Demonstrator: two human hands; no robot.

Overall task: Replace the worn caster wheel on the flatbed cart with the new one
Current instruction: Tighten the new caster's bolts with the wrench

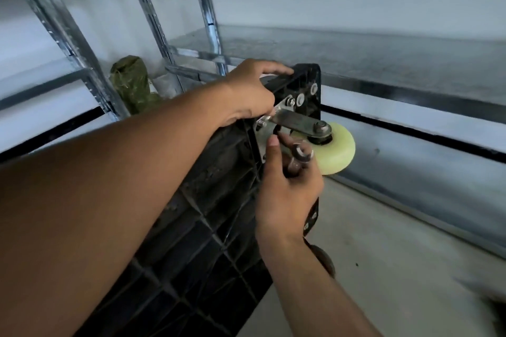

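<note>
— Grey concrete floor (383,268) is stretching out below, and the black cart (208,227) is standing tipped on its edge, ribbed underside facing us.

— Where's the wheel sitting?

— The pale wheel (339,153) is sticking out from the cart's upper corner. Its steel fork (298,120) is running back to a mounting plate (261,149) lying against the cart's underside. One threaded bolt (262,123) is poking out at the plate's top corner.

— And the hands?

— The left hand (252,93) is gripping the cart's top edge, forefinger lying along it, the other fingers curling down beside that bolt. The right hand (290,194) is hovering just in front of the plate, fingers wrapping round loose hardware (301,154), with washers and a dark shank showing and the thumb pointing up at the plate.

— Anything else around the cart?

— A dark wheel (325,260) is peeking out lower on the cart's same side, behind the right wrist. Galvanised shelving (208,22) is standing behind the cart, and a green bundle (131,82) is resting by a shelf post, off the cart's left.
</note>
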